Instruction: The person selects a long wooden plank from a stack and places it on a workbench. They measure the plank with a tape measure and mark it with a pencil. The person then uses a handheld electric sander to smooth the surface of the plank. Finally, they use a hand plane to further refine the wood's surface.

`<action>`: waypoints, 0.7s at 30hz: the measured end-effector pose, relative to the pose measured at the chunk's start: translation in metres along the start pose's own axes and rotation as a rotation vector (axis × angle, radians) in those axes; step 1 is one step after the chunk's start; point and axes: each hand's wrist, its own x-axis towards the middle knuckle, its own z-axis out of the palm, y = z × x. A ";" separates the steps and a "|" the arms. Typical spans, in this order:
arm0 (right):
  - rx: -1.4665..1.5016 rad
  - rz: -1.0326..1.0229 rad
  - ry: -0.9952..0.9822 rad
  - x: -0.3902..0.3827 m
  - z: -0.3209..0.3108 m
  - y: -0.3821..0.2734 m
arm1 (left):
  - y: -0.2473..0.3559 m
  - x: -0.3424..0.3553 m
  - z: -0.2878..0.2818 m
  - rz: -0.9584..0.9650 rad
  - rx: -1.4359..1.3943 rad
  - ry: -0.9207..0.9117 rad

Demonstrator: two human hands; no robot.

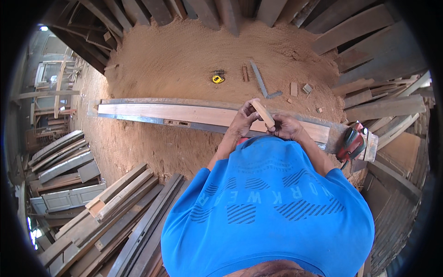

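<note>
I look down on a floor [157, 60] deep in tan, grainy sawdust, rippled in the far half, inside a shed crowded with lumber. Weathered boards [357, 30] fan around the far and right edges, and rough, squared timbers [106, 214] pile up near left. Across the middle runs a long, smooth, pale plank [184, 112], lying along a greyish beam [138, 118]. Above it, the left hand [242, 121] is closed on a small, straight-edged wooden block [263, 115]; the right hand [287, 127] curls at its near end, how firmly I cannot tell (the blue shirt [267, 198] fills much of my near view). A red-and-black power tool [352, 142] sits at right; beyond the plank lie a yellow tape measure [217, 79] and an L-shaped metal square [260, 79].
</note>
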 end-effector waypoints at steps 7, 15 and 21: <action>-0.496 -0.051 0.270 0.020 0.006 0.001 | 0.016 -0.018 -0.019 0.081 0.059 0.165; -0.620 -0.190 0.120 0.016 0.026 -0.019 | 0.051 -0.032 -0.037 0.137 0.406 0.222; -1.371 -0.436 0.353 0.030 0.078 -0.002 | 0.075 -0.034 -0.042 0.145 0.676 0.217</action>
